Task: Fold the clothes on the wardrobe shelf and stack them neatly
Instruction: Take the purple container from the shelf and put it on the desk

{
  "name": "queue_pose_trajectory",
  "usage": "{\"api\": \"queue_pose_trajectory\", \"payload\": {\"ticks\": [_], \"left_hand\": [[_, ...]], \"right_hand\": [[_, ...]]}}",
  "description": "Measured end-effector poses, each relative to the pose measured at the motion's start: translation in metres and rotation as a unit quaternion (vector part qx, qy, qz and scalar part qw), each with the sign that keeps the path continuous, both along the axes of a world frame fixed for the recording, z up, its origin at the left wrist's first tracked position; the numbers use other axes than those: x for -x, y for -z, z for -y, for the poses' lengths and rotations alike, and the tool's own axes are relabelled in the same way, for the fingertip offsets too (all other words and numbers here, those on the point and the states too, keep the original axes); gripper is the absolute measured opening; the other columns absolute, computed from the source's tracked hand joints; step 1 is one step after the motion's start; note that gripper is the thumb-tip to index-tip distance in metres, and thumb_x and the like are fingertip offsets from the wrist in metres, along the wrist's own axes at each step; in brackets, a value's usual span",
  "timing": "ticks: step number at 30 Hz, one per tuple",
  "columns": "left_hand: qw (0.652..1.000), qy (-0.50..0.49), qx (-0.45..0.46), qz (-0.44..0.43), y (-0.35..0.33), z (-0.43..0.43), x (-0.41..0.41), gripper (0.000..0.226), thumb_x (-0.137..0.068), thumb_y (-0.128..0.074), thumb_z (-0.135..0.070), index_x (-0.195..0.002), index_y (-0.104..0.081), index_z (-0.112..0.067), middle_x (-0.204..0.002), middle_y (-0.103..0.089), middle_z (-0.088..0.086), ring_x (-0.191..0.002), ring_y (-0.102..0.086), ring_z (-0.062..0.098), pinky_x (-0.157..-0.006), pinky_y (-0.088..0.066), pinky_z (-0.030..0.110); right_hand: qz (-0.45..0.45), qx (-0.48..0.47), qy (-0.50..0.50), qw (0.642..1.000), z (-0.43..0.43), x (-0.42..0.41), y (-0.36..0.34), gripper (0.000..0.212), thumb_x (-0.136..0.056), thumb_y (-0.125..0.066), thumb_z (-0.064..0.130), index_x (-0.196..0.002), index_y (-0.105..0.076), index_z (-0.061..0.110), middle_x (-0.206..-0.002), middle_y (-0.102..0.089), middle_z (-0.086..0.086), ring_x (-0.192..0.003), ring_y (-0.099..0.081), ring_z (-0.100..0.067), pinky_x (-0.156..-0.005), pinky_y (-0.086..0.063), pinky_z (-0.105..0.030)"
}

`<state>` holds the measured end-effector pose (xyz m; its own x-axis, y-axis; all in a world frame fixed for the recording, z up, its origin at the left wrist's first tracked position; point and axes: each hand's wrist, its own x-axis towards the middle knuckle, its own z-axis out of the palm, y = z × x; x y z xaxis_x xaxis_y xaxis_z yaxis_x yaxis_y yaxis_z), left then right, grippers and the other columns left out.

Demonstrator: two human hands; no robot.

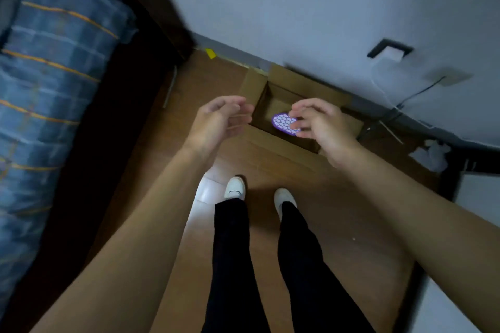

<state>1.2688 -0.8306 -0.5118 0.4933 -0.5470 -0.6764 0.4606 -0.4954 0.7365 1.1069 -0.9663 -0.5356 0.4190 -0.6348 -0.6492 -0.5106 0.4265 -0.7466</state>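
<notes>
Over an open cardboard box [281, 100] on the wooden floor [338, 224], against the wall: left hand [216, 121] and right hand [322, 127], both loosely spread, fingers half curled, gripping nothing. Just beneath the right fingertips, down inside the box, a purple honeycomb-patterned piece [282, 123]; touching or not, cannot tell. Left of that, a blue plaid bedding roll [48, 89]. No wardrobe shelf, no clothes anywhere in view. Probably before the 1st fold, nothing yet in hand. Next: turning toward the wardrobe, finding 1 garment, taking it with 2 hands.
</notes>
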Motion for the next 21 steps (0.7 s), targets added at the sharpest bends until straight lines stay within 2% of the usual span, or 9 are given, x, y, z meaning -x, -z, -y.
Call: {"api": "queue_pose_trajectory", "payload": {"ticks": [4,7,10,14,17,21], "left_hand": [[0.992,-0.118,-0.017,0.026,-0.073,-0.082,0.017,0.023,-0.099,-0.052,-0.009,-0.117,-0.067,-0.006,-0.105,-0.076,0.007,-0.098,-0.073,0.024,-0.088,-0.057,0.035],[0.979,-0.201,-0.040,0.014,-0.109,-0.156,0.045,0.024,-0.097,-0.053,-0.007,-0.117,-0.066,-0.004,-0.106,-0.076,0.009,-0.094,-0.073,0.025,-0.088,-0.057,0.036],[0.956,-0.289,-0.052,-0.005,-0.131,-0.233,0.087,0.023,-0.096,-0.051,-0.006,-0.113,-0.066,-0.006,-0.105,-0.076,0.011,-0.091,-0.072,0.022,-0.086,-0.056,0.036],[0.904,-0.421,-0.068,-0.034,-0.137,-0.342,0.164,0.022,-0.096,-0.051,-0.007,-0.109,-0.068,-0.009,-0.100,-0.077,0.007,-0.091,-0.074,0.022,-0.085,-0.058,0.034],[0.852,-0.514,-0.075,-0.058,-0.123,-0.417,0.233,0.022,-0.097,-0.050,-0.009,-0.108,-0.069,-0.012,-0.102,-0.077,0.008,-0.094,-0.075,0.022,-0.085,-0.058,0.036],[0.781,-0.614,-0.068,-0.090,-0.104,-0.493,0.325,0.022,-0.100,-0.051,-0.014,-0.113,-0.068,-0.012,-0.103,-0.077,0.007,-0.094,-0.075,0.020,-0.073,-0.059,0.030]], "right_hand": [[-0.017,-0.021,-0.110,0.994,-0.050,-0.001,-0.063,0.017,-0.099,-0.053,0.014,-0.096,-0.069,0.017,-0.098,-0.074,-0.006,-0.079,-0.071,-0.017,-0.073,-0.056,-0.029],[-0.025,-0.023,-0.190,0.981,-0.100,-0.005,-0.096,0.020,-0.100,-0.049,0.010,-0.094,-0.068,0.014,-0.093,-0.072,-0.005,-0.069,-0.067,-0.010,-0.065,-0.053,-0.024],[-0.020,-0.036,-0.272,0.961,-0.157,-0.010,-0.126,0.022,-0.100,-0.048,0.009,-0.092,-0.067,0.016,-0.093,-0.072,-0.006,-0.072,-0.068,-0.013,-0.070,-0.054,-0.028],[0.007,-0.043,-0.415,0.909,-0.254,-0.012,-0.166,0.019,-0.099,-0.049,0.010,-0.099,-0.068,0.014,-0.091,-0.074,-0.001,-0.073,-0.070,-0.008,-0.073,-0.058,-0.028],[0.020,-0.042,-0.518,0.854,-0.327,-0.004,-0.186,0.019,-0.100,-0.049,0.010,-0.102,-0.068,0.014,-0.092,-0.074,0.000,-0.073,-0.069,-0.007,-0.073,-0.058,-0.026],[0.009,-0.024,-0.620,0.784,-0.414,0.015,-0.196,0.020,-0.100,-0.048,0.008,-0.102,-0.068,0.012,-0.096,-0.073,-0.005,-0.074,-0.068,-0.008,-0.076,-0.058,-0.028]]}}
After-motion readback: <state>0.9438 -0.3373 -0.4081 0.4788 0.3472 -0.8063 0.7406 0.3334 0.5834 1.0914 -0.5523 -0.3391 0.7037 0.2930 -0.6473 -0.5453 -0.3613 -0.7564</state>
